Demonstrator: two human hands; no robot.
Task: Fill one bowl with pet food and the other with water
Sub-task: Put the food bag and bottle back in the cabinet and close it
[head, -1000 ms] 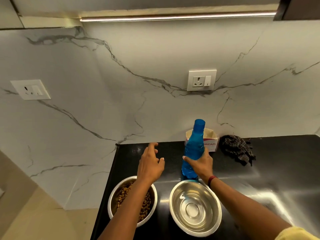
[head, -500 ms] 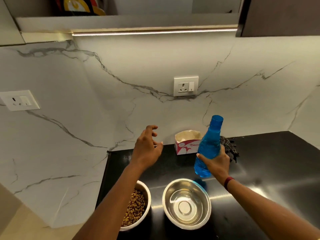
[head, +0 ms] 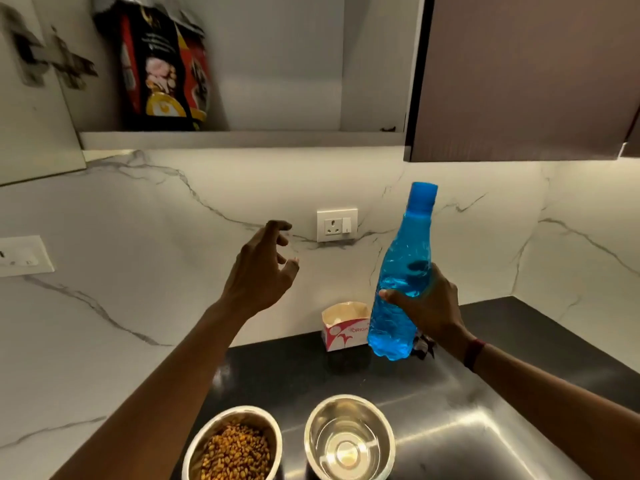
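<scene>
- A blue water bottle (head: 405, 258) is gripped around its lower body by the right hand (head: 429, 306), fingers and thumb wrapped round it.
- The bottle is held in the air above the black counter (head: 284, 372), nearly upright with a slight tilt to the right, and its blue cap (head: 423, 194) is on.
- The left hand (head: 259, 271) is held in the air to the left of the bottle and well apart from it; its fingers are spread and loosely curved, and nothing is held in it.
- 2 steel bowls are seen side by side at the near edge of the counter.
- The left bowl (head: 239, 414) is filled with brown pet food (head: 235, 455).
- In the right bowl (head: 377, 427) the shiny bottom is seen.
- A small white and red carton (head: 343, 327) is set against the wall, just behind the bottle's base.
- A dark band (head: 473, 353) is worn on the right wrist.
- A pet food bag (head: 162, 64) is stood in the open cabinet above, blurred.
</scene>
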